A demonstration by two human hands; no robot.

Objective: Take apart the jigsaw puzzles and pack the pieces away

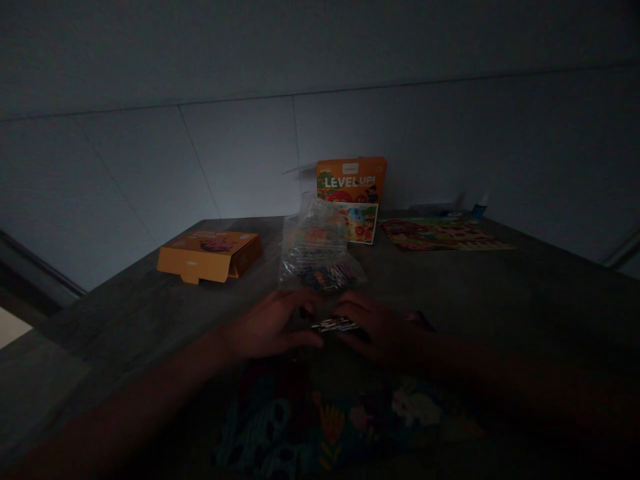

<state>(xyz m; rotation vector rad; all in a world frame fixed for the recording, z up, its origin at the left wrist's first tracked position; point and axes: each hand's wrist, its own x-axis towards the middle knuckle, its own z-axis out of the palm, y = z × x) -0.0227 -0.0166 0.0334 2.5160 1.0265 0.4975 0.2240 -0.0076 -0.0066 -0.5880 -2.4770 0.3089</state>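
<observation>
White-streaked pieces [336, 325] lie between left hand [273, 325] and right hand [375, 328], grip too dim to judge.

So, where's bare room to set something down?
The dim table looks bare between the printed sheet and right forearm, and between the low orange box and left forearm. The middle is crowded: plastic bag, left hand, right hand.

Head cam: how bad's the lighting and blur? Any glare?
Head view: badly underexposed, brightest mid-wall; left hand and right hand dim, soft-edged; flower picture in front sunk in shadow. Head view: small glints on the clear plastic bag, no strong glare; "LEVEL UP!" on the upright orange box readable.
</observation>
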